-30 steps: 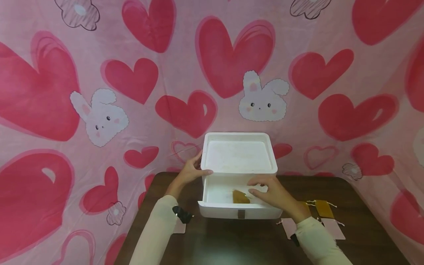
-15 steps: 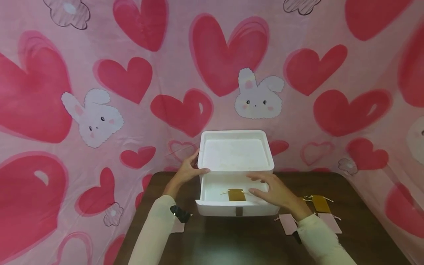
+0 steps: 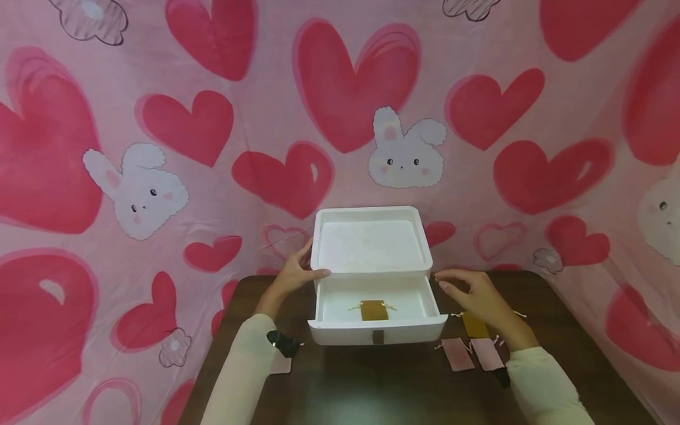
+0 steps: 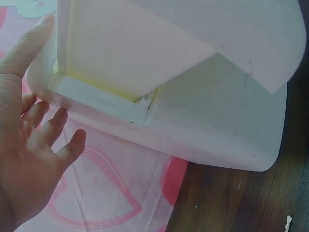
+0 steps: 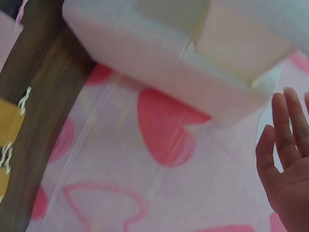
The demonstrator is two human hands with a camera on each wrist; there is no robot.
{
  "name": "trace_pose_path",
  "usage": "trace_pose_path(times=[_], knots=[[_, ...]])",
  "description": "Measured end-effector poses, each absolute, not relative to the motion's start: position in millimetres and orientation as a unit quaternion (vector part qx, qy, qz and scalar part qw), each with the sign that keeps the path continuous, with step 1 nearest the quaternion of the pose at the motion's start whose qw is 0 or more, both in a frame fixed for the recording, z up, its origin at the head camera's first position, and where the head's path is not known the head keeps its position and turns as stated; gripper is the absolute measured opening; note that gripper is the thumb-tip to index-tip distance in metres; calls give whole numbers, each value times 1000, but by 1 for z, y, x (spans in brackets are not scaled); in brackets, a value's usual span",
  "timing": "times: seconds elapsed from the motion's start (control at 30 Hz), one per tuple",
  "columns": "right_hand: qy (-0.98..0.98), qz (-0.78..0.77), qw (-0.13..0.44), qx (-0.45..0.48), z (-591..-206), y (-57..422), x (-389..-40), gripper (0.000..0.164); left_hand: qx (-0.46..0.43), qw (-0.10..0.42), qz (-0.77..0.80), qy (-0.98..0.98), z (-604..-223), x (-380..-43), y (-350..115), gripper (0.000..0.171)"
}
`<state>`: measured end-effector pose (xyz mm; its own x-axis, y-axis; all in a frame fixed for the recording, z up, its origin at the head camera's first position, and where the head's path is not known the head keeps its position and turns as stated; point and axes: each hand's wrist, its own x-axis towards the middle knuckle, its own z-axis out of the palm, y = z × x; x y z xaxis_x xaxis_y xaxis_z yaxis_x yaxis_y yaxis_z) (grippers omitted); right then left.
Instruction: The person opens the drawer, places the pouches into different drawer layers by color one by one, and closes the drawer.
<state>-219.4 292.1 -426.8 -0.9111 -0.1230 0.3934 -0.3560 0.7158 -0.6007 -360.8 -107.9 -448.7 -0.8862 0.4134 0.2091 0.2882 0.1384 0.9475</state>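
L hand point(image 3: 291, 275) holds wht drawer box point(image 3: 372, 245), R hand point(image 3: 482, 298) nearby.

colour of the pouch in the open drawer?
The pouch is mustard brown; the head view shows it best.

head: dim, soft light, probably from overhead | table point(image 3: 353, 392): faint pale glare | right wrist: hazy, white box point(image 5: 145, 58) softly blurred
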Motion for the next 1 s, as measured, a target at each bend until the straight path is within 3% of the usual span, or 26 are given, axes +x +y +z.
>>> trace_pose_path(times=[0.43,0.83,1.0], knots=[[-931,325,153,70,-434,346,-204,24,229,55,615,753,-450,-362,-109,106],[-943,316,101,32,-464,373,-208,32,229,55,607,759,-452,-362,-110,102],[-954,282,91,35,-485,387,-215,29,227,57,607,760,-450,-363,-109,104]])
